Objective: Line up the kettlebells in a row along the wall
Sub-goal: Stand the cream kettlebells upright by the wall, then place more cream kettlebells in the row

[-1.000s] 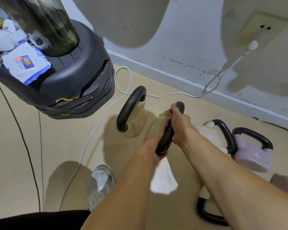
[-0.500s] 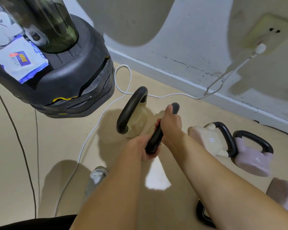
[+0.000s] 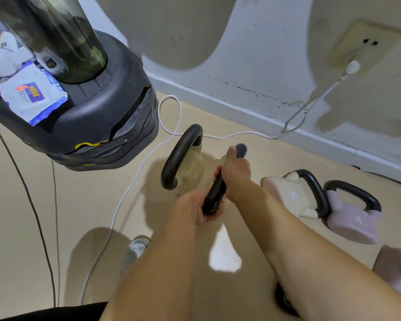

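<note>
Both hands grip the black handle (image 3: 218,188) of a beige kettlebell whose body is mostly hidden beneath them. My left hand (image 3: 199,207) holds the near end, my right hand (image 3: 237,170) the far end. Just left of it stands another beige kettlebell (image 3: 190,172) with a tall black handle. To the right a cream kettlebell (image 3: 287,193) marked 6 leans against a pink kettlebell (image 3: 354,221) marked 4. Another pink kettlebell (image 3: 396,272) shows at the right edge, its black handle (image 3: 283,300) under my right forearm.
A black punching-bag base (image 3: 90,126) with a wipes packet (image 3: 33,96) fills the upper left. A white cable (image 3: 171,135) runs from the wall socket (image 3: 361,47) across the floor past the kettlebells. The wall's baseboard (image 3: 241,107) runs behind. My shoe (image 3: 134,251) is near the cable.
The held kettlebell has shifted left, away from the cream one and closer to the standing beige one. Both hands stay on its handle.
</note>
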A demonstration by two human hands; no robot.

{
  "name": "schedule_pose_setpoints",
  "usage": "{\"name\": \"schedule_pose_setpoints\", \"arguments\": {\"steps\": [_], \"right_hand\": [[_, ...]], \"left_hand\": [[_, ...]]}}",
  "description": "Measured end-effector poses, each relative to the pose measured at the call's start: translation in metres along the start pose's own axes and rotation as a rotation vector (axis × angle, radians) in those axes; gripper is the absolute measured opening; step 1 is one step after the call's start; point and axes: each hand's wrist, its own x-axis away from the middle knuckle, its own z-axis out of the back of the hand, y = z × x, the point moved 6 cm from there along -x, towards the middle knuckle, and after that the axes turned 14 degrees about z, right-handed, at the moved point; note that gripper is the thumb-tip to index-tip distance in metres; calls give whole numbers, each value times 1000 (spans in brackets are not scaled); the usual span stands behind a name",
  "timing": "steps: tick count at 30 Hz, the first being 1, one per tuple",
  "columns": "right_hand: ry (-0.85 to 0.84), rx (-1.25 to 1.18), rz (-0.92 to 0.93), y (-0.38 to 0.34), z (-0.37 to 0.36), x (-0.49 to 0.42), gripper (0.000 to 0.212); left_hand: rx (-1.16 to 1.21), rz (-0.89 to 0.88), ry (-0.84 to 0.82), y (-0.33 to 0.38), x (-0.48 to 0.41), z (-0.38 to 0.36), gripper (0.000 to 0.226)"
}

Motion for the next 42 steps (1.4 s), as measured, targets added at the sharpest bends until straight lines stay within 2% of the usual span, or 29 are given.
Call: {"name": "schedule_pose_setpoints", "arguments": {"steps": [7,10,13,15,16,19,22,25,27,30,31,33,36,39,42], "right_hand": [[-12,8,16,0,2,0,40],[-50,-8,38,-3,5,2,42],[-135,-60,7,-8,8,6,47],[-194,-96,-18,-9,16,8,48],[-229,-40,0,-9,23,8,48],[-253,205,129,-6,62,-1,50],[-134,280,208,1,121,-28,28],[-52,450,265,6,184,-56,16],[-6,547,283,12,223,-76,24],[-8,690,278,26,265,-109,21],[-20,732,276,29,274,-119,32],[-61,855,300,35,283,-138,49],[-111,1130,424,40,279,-165,47],[-124,1377,510,46,263,-181,38],[-64,1446,510,57,254,-197,35]], "left_hand": [[101,-8,-38,-4,0,-2,34],[155,-104,-36,-6,1,-3,51],[333,-199,-33,-24,0,-1,45],[478,-218,50,-48,-13,5,41],[492,-208,126,-62,-21,6,37],[245,-186,326,-90,-43,-17,21],[-47,-297,386,-81,-51,-69,22],[-268,-556,507,-52,-45,-127,27],[-457,-725,577,-36,-39,-166,26],[-722,-873,633,-21,-40,-216,17],[-823,-922,701,-16,-41,-228,17],[-1053,-1050,872,-4,-50,-244,24],[-1346,-1101,1078,10,-81,-251,46],[-1484,-1087,1190,12,-103,-250,66],[-1487,-1098,1247,10,-110,-248,68]]}}
